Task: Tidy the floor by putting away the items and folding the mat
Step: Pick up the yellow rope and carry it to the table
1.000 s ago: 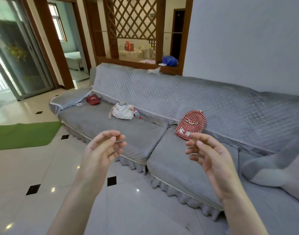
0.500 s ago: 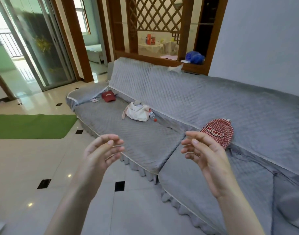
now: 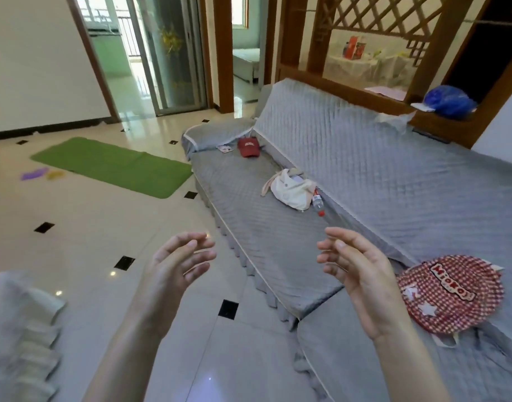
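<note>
A green mat (image 3: 112, 166) lies flat on the tiled floor at the far left, beside the end of the sofa. Just left of it on the floor are a purple item (image 3: 33, 173) and a yellow item (image 3: 55, 174). My left hand (image 3: 173, 271) and my right hand (image 3: 356, 274) are raised in front of me, empty, fingers loosely bent, palms facing each other. Both hands are far from the mat.
A long grey covered sofa (image 3: 365, 175) runs along the right, carrying a red checked backpack (image 3: 449, 294), a cream bag (image 3: 292, 188), a water bottle (image 3: 317, 202) and a red cap (image 3: 248, 146). A grey covered seat (image 3: 20, 332) sits at lower left. Doorways lie ahead.
The view has swung left: the mat and the small floor items have come more fully into sight, and the checked backpack has slid to the right. Both hands stay raised and empty.
</note>
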Action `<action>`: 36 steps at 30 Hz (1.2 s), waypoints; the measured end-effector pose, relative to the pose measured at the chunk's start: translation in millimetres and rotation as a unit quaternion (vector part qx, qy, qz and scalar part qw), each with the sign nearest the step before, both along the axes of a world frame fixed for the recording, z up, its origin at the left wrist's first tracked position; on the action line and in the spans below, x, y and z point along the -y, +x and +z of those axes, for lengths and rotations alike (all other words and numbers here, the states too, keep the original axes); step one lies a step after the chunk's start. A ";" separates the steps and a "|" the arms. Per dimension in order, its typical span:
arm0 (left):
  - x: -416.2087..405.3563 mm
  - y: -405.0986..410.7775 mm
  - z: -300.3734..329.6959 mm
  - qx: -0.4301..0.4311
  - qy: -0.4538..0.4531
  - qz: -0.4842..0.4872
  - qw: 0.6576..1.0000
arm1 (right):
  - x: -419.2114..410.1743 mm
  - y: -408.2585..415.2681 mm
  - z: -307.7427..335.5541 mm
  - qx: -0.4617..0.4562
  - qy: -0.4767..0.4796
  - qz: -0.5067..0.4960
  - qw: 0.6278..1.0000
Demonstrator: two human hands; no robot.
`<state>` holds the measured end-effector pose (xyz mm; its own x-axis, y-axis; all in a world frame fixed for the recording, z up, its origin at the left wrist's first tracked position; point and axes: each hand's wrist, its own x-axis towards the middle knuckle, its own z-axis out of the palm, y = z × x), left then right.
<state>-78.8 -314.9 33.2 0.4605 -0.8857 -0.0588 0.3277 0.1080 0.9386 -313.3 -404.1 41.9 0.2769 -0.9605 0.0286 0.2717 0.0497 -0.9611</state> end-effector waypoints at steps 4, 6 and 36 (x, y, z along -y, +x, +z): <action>11.7 31.1 -13.4 -0.037 0.018 0.057 0.998 | 32.8 42.4 -12.9 -0.014 0.025 0.049 0.998; 17.6 50.0 -20.6 -0.039 0.026 0.078 0.996 | 48.0 69.1 -20.1 -0.020 0.038 0.073 0.996; 175.5 405.9 -76.0 -0.075 0.101 0.295 0.947 | 296.1 483.2 -74.7 -0.082 0.084 0.241 0.963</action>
<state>327.1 -490.4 -42.8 0.8451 -0.4399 -0.3038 0.3980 0.1382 0.9069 169.9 -700.2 -32.8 0.6800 -0.7061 -0.1976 0.0228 0.2898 -0.9568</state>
